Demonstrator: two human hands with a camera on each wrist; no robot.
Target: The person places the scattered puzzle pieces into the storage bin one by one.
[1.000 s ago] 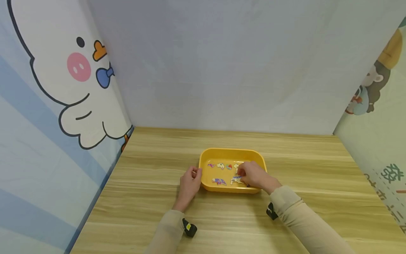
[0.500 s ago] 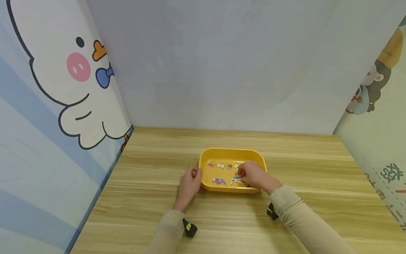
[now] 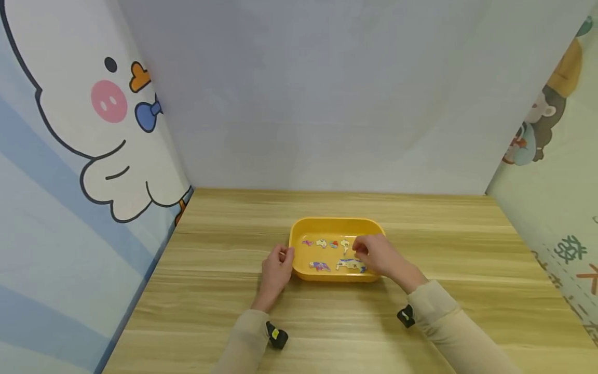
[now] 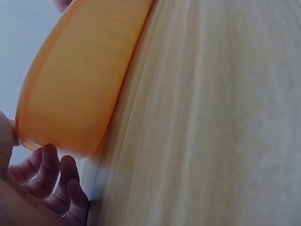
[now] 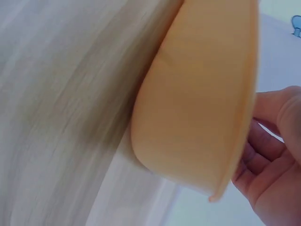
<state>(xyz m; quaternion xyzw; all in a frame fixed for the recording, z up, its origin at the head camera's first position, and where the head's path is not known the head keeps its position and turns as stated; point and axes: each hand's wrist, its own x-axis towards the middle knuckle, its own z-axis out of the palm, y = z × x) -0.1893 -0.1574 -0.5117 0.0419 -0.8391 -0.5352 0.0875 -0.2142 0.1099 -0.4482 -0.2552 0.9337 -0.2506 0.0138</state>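
A yellow plastic tray (image 3: 337,278) stands on the wooden table, and several small flat printed cut-outs lie on its floor. In the front row are a purple cut-out (image 3: 320,266) and a longer cream-and-blue cut-out (image 3: 350,265). Smaller ones form the back row, among them a cream cut-out (image 3: 344,245). My left hand (image 3: 277,270) holds the tray's left end, thumb at the rim and fingers (image 4: 49,172) bent against the outer wall. Over the tray's right part hovers my right hand (image 3: 379,254), fingers loosely bent; nothing shows between them. In the right wrist view the tray's wall hides its fingertips.
Bare wood of the table (image 3: 224,228) surrounds the tray. A plain pale cloth wall (image 3: 327,104) rises behind the table's back edge. Printed cloth walls stand on both sides. A small black device (image 3: 276,335) is strapped at each wrist.
My right hand has lifted slightly off the cream-and-blue cut-out and shifted right, uncovering its right end. The left hand keeps its hold on the tray. The head view has turned slightly.
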